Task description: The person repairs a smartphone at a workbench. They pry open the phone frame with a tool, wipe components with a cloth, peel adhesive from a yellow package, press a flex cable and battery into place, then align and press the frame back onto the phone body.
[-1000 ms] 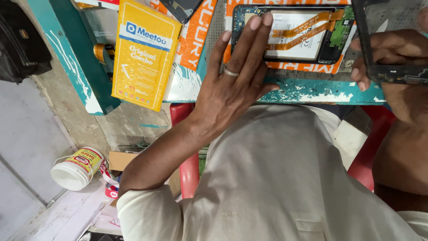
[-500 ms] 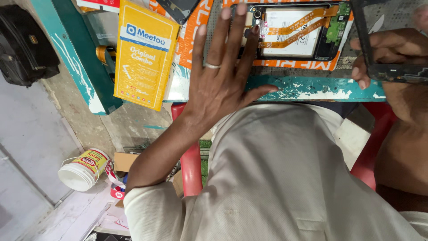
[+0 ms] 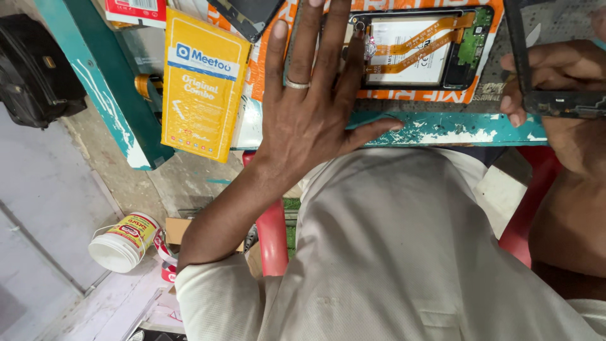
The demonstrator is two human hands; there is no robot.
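My left hand [image 3: 309, 113], a ring on one finger, lies flat with fingers spread on the orange work mat [image 3: 262, 63]. Its fingertips reach past the top of the view, and one finger lies along the left edge of the opened phone [image 3: 416, 50]. That phone lies back-off, showing a white battery, orange flex cables and a green board. My right hand [image 3: 568, 72] at the far right grips a black phone frame [image 3: 516, 44], held over the bench's right end.
The teal bench edge [image 3: 442, 126] has chipped paint. A yellow box [image 3: 202, 88] leans over the bench's left end, with a red box [image 3: 136, 9] behind it. On the floor are a white tub [image 3: 123, 243] and a black bag [image 3: 38, 69]. A red chair [image 3: 274, 233] is under me.
My left hand has slid left and farther onto the mat, uncovering the phone's left part. My right hand still holds the black frame in the same place.
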